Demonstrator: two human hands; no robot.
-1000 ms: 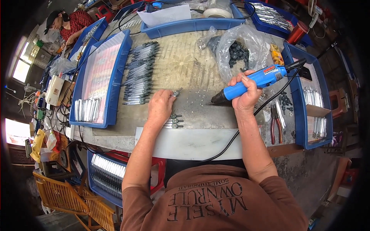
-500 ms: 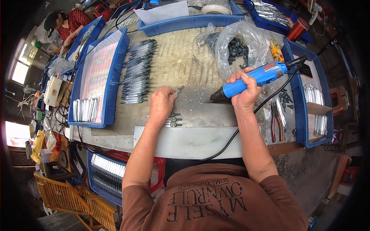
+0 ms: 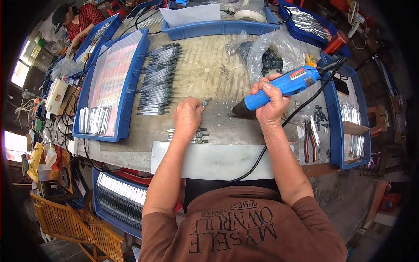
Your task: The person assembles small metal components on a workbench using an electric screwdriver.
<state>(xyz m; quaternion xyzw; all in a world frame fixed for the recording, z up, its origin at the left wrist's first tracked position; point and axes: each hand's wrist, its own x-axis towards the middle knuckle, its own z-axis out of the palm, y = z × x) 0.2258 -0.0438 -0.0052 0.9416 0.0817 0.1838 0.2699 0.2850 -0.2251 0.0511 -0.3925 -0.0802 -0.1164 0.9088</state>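
Observation:
My right hand [image 3: 271,102] is wrapped round a blue electric screwdriver [image 3: 286,88]. Its dark nose points down and left, with the tip among tiny bright pieces [image 3: 227,108] scattered on the bench. My left hand [image 3: 187,115] is closed, pinching a small part with a dark, rounded end [image 3: 206,102] that sticks out past the fingertips; the rest of it is hidden. Beside my left wrist lie several slim metal parts with dark ends [image 3: 199,136]. A long stack of similar parts [image 3: 158,78] lies farther left.
Blue trays stand at the left [image 3: 126,105], back [image 3: 218,29] and right [image 3: 330,109]. A clear bag of dark parts [image 3: 255,48] lies behind the screwdriver. Pliers [image 3: 310,142] lie right of my forearm, under the black cable [image 3: 279,131]. A co-worker [image 3: 89,15] sits far left.
The screwdriver has shifted slightly left, its tip now lower among the tiny pieces. My left hand still pinches the dark-ended part, a little farther right. The whole view has shifted slightly.

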